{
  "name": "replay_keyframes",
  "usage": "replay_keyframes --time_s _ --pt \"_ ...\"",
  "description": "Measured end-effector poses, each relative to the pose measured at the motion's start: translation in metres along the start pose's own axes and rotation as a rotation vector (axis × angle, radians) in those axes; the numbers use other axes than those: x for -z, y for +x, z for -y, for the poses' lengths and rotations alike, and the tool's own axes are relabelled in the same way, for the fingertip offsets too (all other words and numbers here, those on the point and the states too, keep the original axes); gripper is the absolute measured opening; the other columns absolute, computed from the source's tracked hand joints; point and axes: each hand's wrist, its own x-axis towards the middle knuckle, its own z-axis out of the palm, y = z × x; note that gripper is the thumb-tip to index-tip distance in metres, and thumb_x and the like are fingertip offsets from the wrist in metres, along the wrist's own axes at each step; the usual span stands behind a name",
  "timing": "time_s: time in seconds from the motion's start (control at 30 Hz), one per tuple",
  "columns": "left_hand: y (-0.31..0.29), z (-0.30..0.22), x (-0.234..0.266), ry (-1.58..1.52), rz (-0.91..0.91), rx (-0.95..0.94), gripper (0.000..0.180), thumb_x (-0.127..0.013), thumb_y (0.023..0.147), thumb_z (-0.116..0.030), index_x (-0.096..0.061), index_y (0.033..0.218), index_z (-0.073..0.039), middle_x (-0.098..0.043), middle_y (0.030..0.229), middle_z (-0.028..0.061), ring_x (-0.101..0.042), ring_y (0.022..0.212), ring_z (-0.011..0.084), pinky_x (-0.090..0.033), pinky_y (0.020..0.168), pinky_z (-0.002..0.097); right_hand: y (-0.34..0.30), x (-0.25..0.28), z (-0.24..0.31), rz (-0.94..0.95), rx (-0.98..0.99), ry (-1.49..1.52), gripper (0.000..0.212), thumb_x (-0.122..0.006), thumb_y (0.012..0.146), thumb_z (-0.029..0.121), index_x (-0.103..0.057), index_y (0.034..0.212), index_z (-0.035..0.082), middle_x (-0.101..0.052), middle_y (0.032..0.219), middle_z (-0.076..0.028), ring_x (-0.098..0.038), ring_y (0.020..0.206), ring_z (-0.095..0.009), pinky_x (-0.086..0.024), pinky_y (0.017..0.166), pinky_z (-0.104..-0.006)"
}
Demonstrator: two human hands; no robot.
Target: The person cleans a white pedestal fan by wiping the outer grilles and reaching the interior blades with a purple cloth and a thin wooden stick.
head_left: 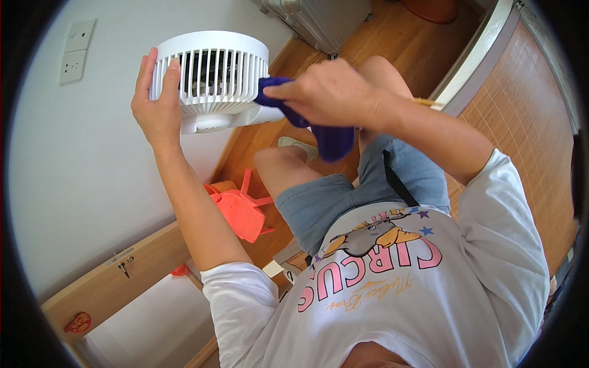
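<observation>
A: Where was the white fan (211, 76)?

B: Up at about eleven o'clock in the head view, raised in front of the pale wall. The left hand (156, 101) clasped its rim at nine o'clock of the grille, thumb curled over the slats.

A: And the other hand?

B: The right hand (331, 92) was closed around a purple cloth (319, 129), pinching it against the fan's edge at three o'clock, the rest of the cloth hanging down over the person's knee.

A: What could have gone wrong?

B: I judged the one-handed hold risky: pressure from the cloth might have twisted the fan loose, dropping it toward the orange plastic stool (242, 211) on the wooden floor (392, 30). Cloth could also have snagged in the slats.
</observation>
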Motion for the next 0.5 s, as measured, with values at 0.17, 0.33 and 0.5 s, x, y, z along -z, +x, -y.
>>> replay_keyframes --time_s 0.17,0.33,0.5 --pt "-0.004 -0.007 0.002 -0.032 0.022 -0.006 0.044 -0.073 0.082 -0.028 -0.065 0.122 -0.011 -0.051 0.138 0.0178 -0.049 0.128 0.0283 -0.036 0.106 0.0373 0.013 0.005 -0.032 -0.169 -0.109 -0.020 0.029 -0.060 0.087 0.025 -0.069 0.114 0.028 -0.066 0.070 -0.015 -0.064 0.062 -0.034 -0.053 0.059 -0.0434" --pt "-0.021 0.009 0.009 -0.158 -0.138 -0.115 0.071 -0.070 0.085 -0.026 -0.037 0.145 -0.007 -0.031 0.152 0.0166 -0.030 0.140 0.0277 -0.027 0.112 0.0379 0.007 0.002 -0.023 -0.129 -0.114 0.003 0.032 -0.059 0.088 0.023 -0.067 0.118 0.028 -0.067 0.072 -0.015 -0.065 0.063 -0.033 -0.053 0.061 -0.0424" --pt "-0.096 0.049 -0.009 -0.080 -0.102 0.353 0.105 -0.077 0.079 -0.012 -0.001 0.151 -0.003 -0.011 0.156 0.0190 -0.020 0.143 0.0318 -0.021 0.115 0.0431 0.015 0.007 -0.027 -0.115 -0.136 -0.054 0.033 -0.058 0.087 0.021 -0.067 0.119 0.026 -0.069 0.077 -0.014 -0.067 0.066 -0.032 -0.054 0.064 -0.0413"
